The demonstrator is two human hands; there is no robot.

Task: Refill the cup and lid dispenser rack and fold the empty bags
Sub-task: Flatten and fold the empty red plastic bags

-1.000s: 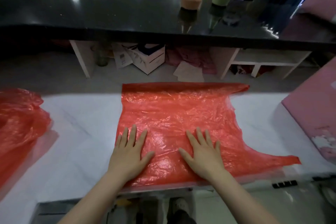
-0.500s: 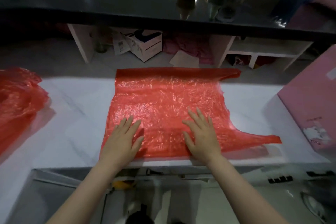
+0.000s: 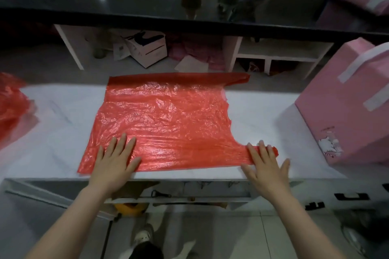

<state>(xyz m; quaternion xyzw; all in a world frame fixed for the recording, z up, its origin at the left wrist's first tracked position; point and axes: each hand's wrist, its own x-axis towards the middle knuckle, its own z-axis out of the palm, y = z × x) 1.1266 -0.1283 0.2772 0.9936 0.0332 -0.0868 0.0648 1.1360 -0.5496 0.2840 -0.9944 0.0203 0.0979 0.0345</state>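
Left hand: your left hand [image 3: 115, 164] lies flat, fingers straight and slightly spread, palm pressing the near left corner of the red bag [image 3: 166, 120]; it grips nothing.
Crumpled red bag: a second, bunched one [image 3: 12, 109] sits well to the left of that hand, at the counter's far left edge.
Red bag: it lies spread flat on the white counter [image 3: 259, 115], reaching away from both your palms, far edge hanging past the counter's back.
Right hand: your right hand [image 3: 267, 166] is also flat with fingers splayed, fingertips resting on the bag's near handle strip [image 3: 242, 153], holding nothing.
Pink box: it stands [image 3: 345, 109] just right of that hand, apart from it.
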